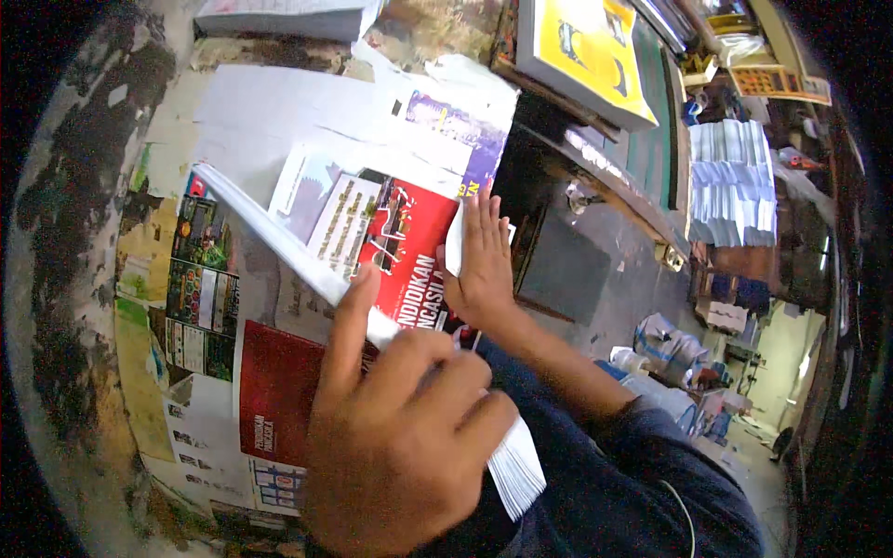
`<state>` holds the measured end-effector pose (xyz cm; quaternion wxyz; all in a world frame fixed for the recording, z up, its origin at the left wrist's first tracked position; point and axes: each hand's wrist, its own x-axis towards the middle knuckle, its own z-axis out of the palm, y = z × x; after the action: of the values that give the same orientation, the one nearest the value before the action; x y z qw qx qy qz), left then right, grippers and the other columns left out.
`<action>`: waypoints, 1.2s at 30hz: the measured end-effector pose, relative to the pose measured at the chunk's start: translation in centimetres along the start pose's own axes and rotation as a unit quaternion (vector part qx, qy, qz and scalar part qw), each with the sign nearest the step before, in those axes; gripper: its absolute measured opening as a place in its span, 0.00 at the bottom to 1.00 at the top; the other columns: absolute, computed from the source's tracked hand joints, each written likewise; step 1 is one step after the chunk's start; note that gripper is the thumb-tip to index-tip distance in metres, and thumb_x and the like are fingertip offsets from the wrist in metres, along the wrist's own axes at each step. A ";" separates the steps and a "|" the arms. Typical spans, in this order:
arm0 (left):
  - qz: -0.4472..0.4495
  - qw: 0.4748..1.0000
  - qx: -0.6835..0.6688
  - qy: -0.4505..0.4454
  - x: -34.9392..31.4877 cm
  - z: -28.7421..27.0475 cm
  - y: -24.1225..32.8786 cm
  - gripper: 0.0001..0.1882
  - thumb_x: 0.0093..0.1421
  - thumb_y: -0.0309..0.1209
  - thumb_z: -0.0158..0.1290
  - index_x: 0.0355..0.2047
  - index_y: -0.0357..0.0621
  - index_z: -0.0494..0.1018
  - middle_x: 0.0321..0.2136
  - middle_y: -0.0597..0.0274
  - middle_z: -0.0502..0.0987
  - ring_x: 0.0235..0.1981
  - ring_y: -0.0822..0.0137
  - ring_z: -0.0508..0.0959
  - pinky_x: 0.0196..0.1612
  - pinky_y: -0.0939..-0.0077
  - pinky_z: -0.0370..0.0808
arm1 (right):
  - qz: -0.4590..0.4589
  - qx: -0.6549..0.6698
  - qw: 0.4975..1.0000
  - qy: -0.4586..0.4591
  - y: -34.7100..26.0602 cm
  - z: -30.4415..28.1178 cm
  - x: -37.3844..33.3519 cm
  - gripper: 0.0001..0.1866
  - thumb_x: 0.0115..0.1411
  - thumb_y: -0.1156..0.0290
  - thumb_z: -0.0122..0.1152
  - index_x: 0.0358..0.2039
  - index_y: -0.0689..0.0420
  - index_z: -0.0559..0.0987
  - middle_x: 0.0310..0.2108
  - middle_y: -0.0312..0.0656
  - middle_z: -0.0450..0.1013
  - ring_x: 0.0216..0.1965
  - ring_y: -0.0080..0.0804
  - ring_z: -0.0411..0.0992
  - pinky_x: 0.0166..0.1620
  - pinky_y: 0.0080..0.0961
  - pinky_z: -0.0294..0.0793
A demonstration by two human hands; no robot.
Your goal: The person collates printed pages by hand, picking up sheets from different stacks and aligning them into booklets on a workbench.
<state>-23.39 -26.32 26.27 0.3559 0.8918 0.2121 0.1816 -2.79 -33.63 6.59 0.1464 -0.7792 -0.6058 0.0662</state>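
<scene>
A worn tabletop (pixel 437 33), patched with flat printed paper, spreads under a thick stack with a yellow cover (pixel 586 51) lying beyond it and ragged white page bundles (pixel 730 181) to the right. Between the hands lies a red-covered booklet (pixel 426 223), bold white capitals across its illustrated face. The right hand (pixel 484 256) rests flat, fingers straight, by its edge; the left hand (pixel 400 437), blurred, half-curls, its grasp impossible to tell.
</scene>
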 end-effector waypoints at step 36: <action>-0.603 0.455 -0.326 0.568 -30.8 30.3 8.9 0.23 0.57 0.45 0.64 0.45 0.39 0.77 0.31 0.66 0.77 0.31 0.75 0.74 0.32 0.77 0.72 | -0.147 0.091 0.867 -0.467 9.3 -7.8 5.4 0.24 0.59 0.60 0.67 0.48 0.64 0.76 0.44 0.48 0.79 0.45 0.39 0.77 0.48 0.32 0.76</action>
<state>-32.80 -64.71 6.60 0.4417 0.0590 0.7774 0.4438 9.42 -31.65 11.55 -0.0750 -0.5423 -0.7022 0.4552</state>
